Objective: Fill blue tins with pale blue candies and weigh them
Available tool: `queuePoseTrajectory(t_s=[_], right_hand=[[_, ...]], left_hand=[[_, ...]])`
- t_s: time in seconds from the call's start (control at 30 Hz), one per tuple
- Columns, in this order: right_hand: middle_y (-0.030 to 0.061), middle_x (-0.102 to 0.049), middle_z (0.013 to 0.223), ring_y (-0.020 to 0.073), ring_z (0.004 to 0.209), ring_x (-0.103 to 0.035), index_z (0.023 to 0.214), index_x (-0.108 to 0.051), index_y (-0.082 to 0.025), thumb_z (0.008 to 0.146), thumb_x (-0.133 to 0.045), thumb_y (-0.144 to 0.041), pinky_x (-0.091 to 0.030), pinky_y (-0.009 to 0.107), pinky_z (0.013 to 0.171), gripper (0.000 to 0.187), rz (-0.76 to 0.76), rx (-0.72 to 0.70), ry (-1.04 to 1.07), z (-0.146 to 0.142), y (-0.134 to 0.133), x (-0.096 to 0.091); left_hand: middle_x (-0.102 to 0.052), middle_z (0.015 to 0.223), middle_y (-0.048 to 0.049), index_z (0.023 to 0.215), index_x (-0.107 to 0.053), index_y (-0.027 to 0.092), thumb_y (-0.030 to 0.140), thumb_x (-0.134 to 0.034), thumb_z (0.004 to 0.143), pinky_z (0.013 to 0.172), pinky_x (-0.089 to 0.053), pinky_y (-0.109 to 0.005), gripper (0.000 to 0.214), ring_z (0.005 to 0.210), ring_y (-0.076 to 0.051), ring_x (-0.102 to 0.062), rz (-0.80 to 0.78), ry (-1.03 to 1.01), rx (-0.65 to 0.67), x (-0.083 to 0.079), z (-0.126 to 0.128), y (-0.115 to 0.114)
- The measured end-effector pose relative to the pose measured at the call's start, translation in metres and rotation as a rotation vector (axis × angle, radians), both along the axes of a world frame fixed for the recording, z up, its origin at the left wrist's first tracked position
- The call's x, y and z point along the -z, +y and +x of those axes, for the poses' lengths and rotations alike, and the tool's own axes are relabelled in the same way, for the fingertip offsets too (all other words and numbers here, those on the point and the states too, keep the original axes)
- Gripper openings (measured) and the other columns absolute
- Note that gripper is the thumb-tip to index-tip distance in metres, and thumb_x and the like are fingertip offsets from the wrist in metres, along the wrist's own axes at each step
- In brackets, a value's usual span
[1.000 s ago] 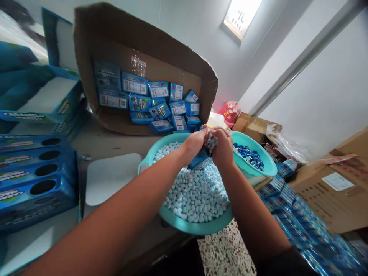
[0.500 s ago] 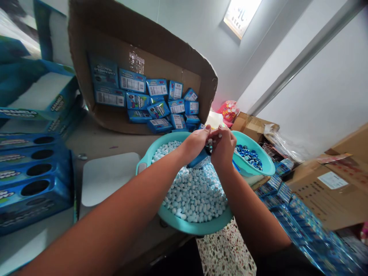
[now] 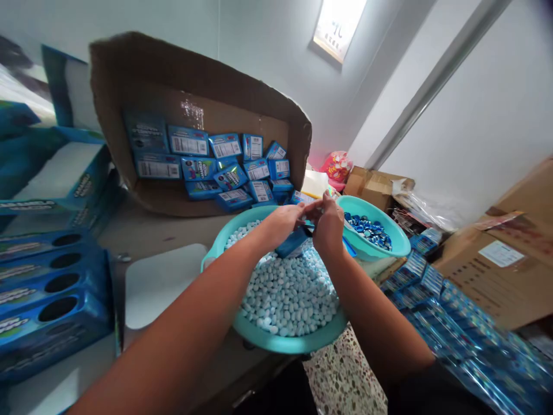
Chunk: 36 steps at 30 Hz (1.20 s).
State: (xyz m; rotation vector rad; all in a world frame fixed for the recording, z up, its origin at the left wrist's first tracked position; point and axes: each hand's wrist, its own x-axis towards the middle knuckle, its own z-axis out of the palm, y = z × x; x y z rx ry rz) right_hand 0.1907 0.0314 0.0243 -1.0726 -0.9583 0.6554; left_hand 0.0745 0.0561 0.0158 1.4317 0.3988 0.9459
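Note:
A teal basin (image 3: 285, 344) holds a heap of small white candies (image 3: 289, 294). Over its far side my two hands meet, fingertips close together. My left hand (image 3: 285, 222) is closed, its fingers bent toward the right hand, with a few white candies showing at the fingertips. My right hand (image 3: 329, 227) is closed around the end of a small blue box (image 3: 291, 242), which lies tilted just above the heap. The box's opening is partly hidden by my fingers.
Behind stands a cardboard carton (image 3: 194, 109) with several blue candy packs (image 3: 231, 177). A second teal basin (image 3: 400, 245) holds blue-wrapped pieces (image 3: 369, 230). Blue display boxes (image 3: 56, 308) and a white lid (image 3: 162, 282) are at left; wrapped packs (image 3: 466, 340) and cartons (image 3: 488, 271) at right.
The camera view has tilted up slightly and shifted, so the scene sits lower and a little left. My hands stay together over the basin, with small finger movements around the blue box.

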Motion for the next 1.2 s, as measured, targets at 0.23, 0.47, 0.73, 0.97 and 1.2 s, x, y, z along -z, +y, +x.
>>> queuePoseTrajectory(t_s=[0.23, 0.47, 0.73, 0.97, 1.2], right_hand=[[0.0063, -0.062, 0.055, 0.02, 0.062, -0.066, 0.054, -0.056, -0.02, 0.085, -0.051, -0.062, -0.057, 0.03, 0.063, 0.052, -0.085, -0.073, 0.006, 0.005, -0.003, -0.003], [0.0064, -0.068, 0.061, 0.0198, 0.07, -0.065, 0.054, -0.067, -0.018, 0.088, -0.045, -0.066, -0.052, 0.033, 0.079, 0.062, -0.042, -0.095, -0.362, 0.009, -0.008, -0.005], [0.0046, -0.072, 0.076, 0.0221, 0.079, -0.065, 0.075, -0.078, -0.019, 0.093, -0.037, -0.073, -0.045, 0.032, 0.076, 0.07, -0.059, -0.158, -0.684, 0.008, -0.007, 0.004], [0.007, -0.072, 0.089, 0.0226, 0.091, -0.064, 0.083, -0.076, -0.02, 0.098, -0.022, -0.071, -0.043, 0.034, 0.086, 0.076, -0.013, -0.195, -0.869, 0.005, -0.007, 0.008], [0.0125, -0.056, 0.138, 0.0307, 0.13, -0.048, 0.091, -0.077, -0.02, 0.103, -0.021, -0.061, -0.028, 0.051, 0.109, 0.071, -0.03, -0.109, -1.135, 0.004, -0.009, 0.011]], left_hand=[[-0.048, 0.147, -0.0124, 0.156, -0.022, 0.026, 0.042, -0.086, 0.059, 0.105, -0.043, -0.045, 0.118, 0.129, -0.033, -0.05, 0.313, 0.456, 0.032, 0.013, -0.015, -0.002], [-0.054, 0.14, -0.0153, 0.149, -0.039, 0.018, 0.031, -0.074, 0.066, 0.103, -0.044, -0.048, 0.091, 0.124, -0.036, -0.054, 0.324, 0.575, -0.164, 0.016, -0.013, -0.002], [-0.054, 0.141, -0.0213, 0.155, -0.023, 0.013, 0.029, -0.084, 0.056, 0.104, -0.043, -0.047, 0.117, 0.127, -0.04, -0.053, 0.161, 0.536, -0.217, 0.012, -0.016, -0.001], [-0.055, 0.14, -0.0195, 0.157, -0.014, 0.013, 0.024, -0.084, 0.056, 0.108, -0.041, -0.045, 0.123, 0.126, -0.035, -0.055, 0.184, 0.501, -0.194, 0.011, -0.018, -0.002], [-0.064, 0.124, -0.0163, 0.157, -0.002, 0.013, 0.022, -0.086, 0.052, 0.097, -0.047, -0.038, 0.136, 0.111, -0.029, -0.062, 0.149, 0.459, -0.12, 0.017, -0.018, 0.003]])
